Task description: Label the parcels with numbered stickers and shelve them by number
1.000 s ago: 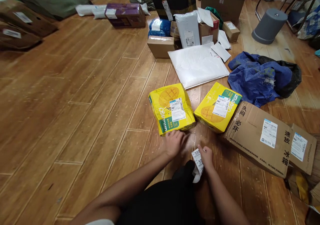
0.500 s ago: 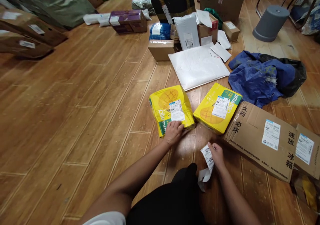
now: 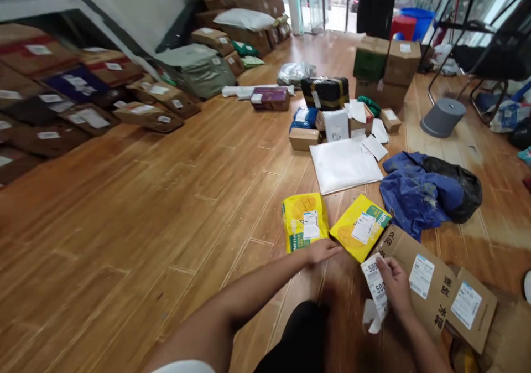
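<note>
My left hand [image 3: 323, 250] is stretched out flat at the near edge of a yellow mango box [image 3: 297, 223], fingers pointing right. Whether it touches the box I cannot tell. A second yellow mango box [image 3: 348, 232] lies just right of the fingertips, tilted on the floor, with a white label on top. Between the thumb and fingers of my right hand [image 3: 395, 284] is a strip of printed labels [image 3: 375, 284] marked 500, its lower end curling down. Beside that hand lies a brown carton [image 3: 400, 245] with black characters and a shipping label.
A large white mailer [image 3: 346, 165] and several small parcels lie ahead. A blue and black sack [image 3: 427, 190] sits to the right, near a grey stool [image 3: 443, 117]. Rows of cartons [image 3: 45, 124] line the left wall. Another labelled carton [image 3: 473, 309] is at right.
My view has tilted up, showing the doorway and more parcels. My left hand has moved right along the left yellow box, its fingers straightened. My right hand keeps hold of the label strip.
</note>
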